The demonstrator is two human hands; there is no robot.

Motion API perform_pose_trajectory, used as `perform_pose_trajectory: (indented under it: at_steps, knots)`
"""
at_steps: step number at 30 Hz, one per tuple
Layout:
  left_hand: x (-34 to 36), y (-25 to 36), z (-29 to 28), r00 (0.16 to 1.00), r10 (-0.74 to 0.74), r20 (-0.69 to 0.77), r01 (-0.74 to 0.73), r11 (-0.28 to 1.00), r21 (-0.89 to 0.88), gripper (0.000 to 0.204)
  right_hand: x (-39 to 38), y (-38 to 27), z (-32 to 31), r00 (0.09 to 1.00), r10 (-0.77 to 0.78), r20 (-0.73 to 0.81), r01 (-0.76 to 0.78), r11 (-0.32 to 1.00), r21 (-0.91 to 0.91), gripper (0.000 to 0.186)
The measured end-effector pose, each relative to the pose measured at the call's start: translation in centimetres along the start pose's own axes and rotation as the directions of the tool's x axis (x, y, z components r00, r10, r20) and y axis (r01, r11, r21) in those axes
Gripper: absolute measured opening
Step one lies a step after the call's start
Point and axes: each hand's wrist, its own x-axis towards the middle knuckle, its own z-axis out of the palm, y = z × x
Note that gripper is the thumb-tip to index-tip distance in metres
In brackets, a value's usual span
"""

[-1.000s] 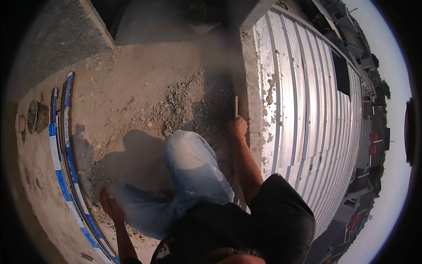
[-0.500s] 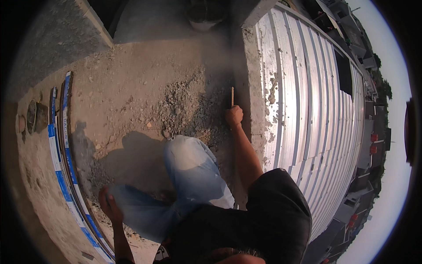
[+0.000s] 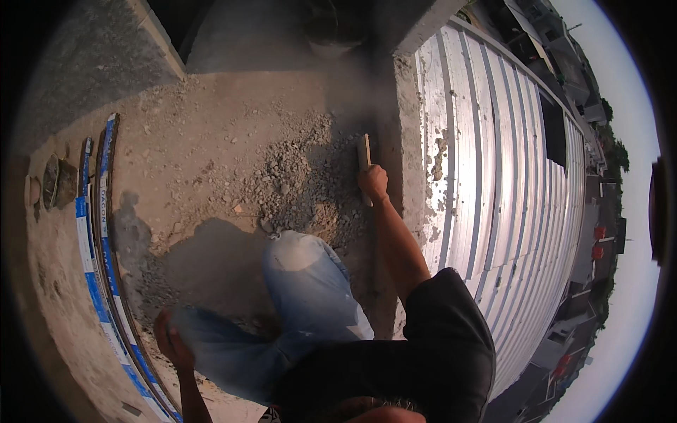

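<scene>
- The concrete floor [image 3: 211, 141] fills the middle of the view, dusty and rough, with the person's shadow falling across its lower left part.
- A corrugated metal roof [image 3: 508, 211] of pale ribbed sheets runs down the right side, beyond and below the floor's edge.
- A low concrete kerb [image 3: 405, 141] stands between the floor and the roof, crumbled along its face.
- The person crouches at the bottom of the view, in a black shirt and light blue jeans, one knee [image 3: 296, 254] raised toward the middle of the floor.
- A bundle of long white strips with blue bands [image 3: 99, 247] lies along the left edge of the floor, well apart from both hands.
- A heap of broken concrete rubble [image 3: 296, 176] lies on the floor just left of the kerb, with dust hanging in the air above it.
- The right hand [image 3: 372, 182] reaches forward with the arm outstretched, its fingers wrapped tight around a wooden handle [image 3: 364, 151] that stands up past the knuckles, close against the kerb and at the rubble's right edge. What is on the end of the handle cannot be told.
- The left hand [image 3: 169, 340] rests low at the lower left beside the jeans, near the strips; it is blurred, and whether its fingers are spread or curled cannot be told.
</scene>
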Motion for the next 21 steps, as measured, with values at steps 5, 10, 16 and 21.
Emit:
perform_pose_trajectory:
  at_steps: [5,10,16,21]
  knots:
    - [-1.1,-0.1,-0.1,0.999,-0.047,0.001,0.047,0.999,-0.024,0.043,4.6,0.7,-1.9,0.996,0.033,-0.086,-0.041,0.995,-0.087,0.023]
    - [-2.2,0.4,-0.9,0.995,-0.089,-0.044,0.09,0.996,0.014,0.044,6.4,-0.7,0.7,0.997,-0.053,0.051,0.059,0.992,-0.116,0.027]
    - [-4.5,0.8,-1.6,0.983,-0.169,-0.069,0.17,0.985,0.014,0.045,9.4,-1.0,-1.6,0.997,0.078,0.029,-0.075,0.994,-0.081,0.029]
    - [-6.2,1.3,-2.4,0.957,-0.238,-0.163,0.249,0.967,0.051,0.045,8.2,-2.8,0.2,0.989,-0.09,0.118,0.103,0.989,-0.11,0.029]
